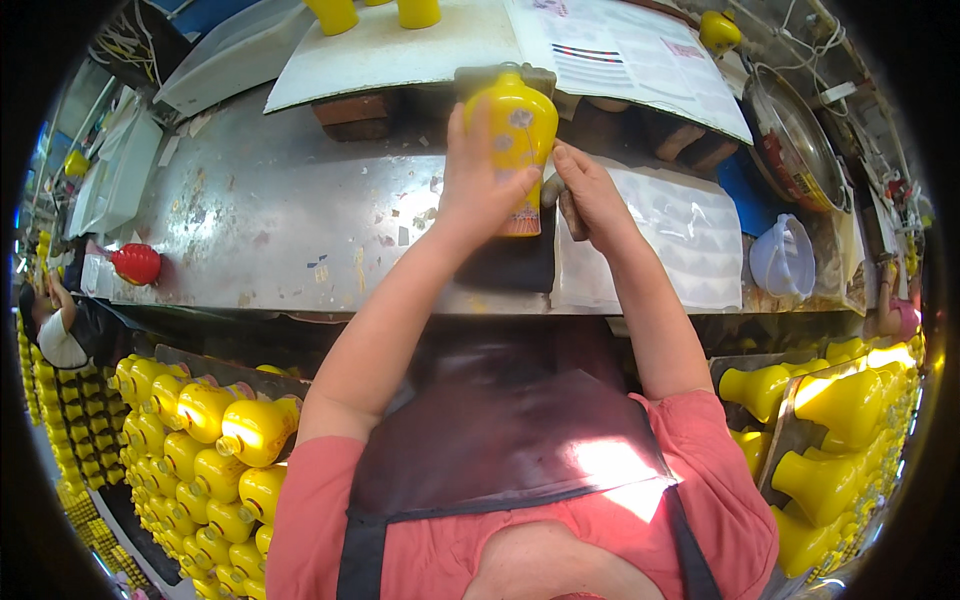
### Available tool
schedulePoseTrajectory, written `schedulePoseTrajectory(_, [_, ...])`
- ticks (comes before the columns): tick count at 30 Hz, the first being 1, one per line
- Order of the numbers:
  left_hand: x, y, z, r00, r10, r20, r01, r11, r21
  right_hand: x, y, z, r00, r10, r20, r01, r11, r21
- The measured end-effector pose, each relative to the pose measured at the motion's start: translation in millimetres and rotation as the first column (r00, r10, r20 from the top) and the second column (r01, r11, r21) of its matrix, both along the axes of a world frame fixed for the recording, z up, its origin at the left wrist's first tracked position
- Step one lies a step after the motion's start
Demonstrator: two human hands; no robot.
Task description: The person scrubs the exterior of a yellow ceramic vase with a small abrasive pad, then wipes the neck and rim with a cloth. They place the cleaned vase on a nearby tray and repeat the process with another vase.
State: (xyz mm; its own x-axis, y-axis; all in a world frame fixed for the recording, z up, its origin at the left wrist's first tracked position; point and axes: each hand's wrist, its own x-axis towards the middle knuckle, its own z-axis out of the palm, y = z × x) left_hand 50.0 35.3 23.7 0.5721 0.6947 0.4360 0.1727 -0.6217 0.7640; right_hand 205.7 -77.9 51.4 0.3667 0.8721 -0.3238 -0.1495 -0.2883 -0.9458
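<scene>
A glossy yellow bottle (522,125) with pale flower decals and a patterned band near its base lies at the far middle of the bench, its small neck pointing away from me. My left hand (478,180) grips its left side, the thumb across the front; part of the hand is blurred. Close by the bottle's right edge, my right hand (597,195) is closed round a small tool with a brownish handle (572,216); its working end is hidden. Under the bottle's lower end is a dark pad (512,265).
Translucent decal sheets (660,240) lie right of the pad, near a pale bucket (783,257). A raised white board (420,65) carries yellow vessels and printed sheets. A red ribbed object (136,264) sits left. Stacked yellow bottles (215,465) flank me; another person (62,330) is far left.
</scene>
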Motion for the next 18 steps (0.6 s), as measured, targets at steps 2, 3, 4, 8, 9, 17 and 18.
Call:
schedulePoseTrajectory(2, [0,0,-3,1.0,0.001,-0.008,-0.001,1.0,0.015,-3,5,-3,0.97,-0.002,0.243,-0.009,0.999,0.044])
schedulePoseTrajectory(3, [-1,0,-4,1.0,0.003,-0.006,-0.003,0.999,0.032,-5,8,-7,0.948,-0.023,0.318,-0.004,0.997,0.083])
schedulePoseTrajectory(4, [-1,1,-5,1.0,-0.001,-0.007,0.002,1.0,0.014,-8,11,-11,0.905,-0.064,0.421,-0.012,0.985,0.175])
schedulePoseTrajectory(8, [-1,2,-8,0.996,-0.046,0.077,0.044,0.999,0.029,-12,12,-19,0.98,-0.073,0.186,0.031,0.975,0.222])
schedulePoseTrajectory(9, [-1,2,-9,0.991,-0.061,0.116,0.056,0.997,0.047,-13,11,-18,0.972,-0.087,0.219,0.036,0.972,0.23])
schedulePoseTrajectory(17, [-3,4,-17,0.993,-0.085,0.082,0.07,0.983,0.171,-22,10,-2,0.92,-0.001,0.392,-0.023,0.998,0.056])
schedulePoseTrajectory(18, [-2,3,-17,0.992,-0.088,0.093,0.068,0.977,0.203,-21,10,-1,0.932,-0.003,0.361,-0.043,0.992,0.119])
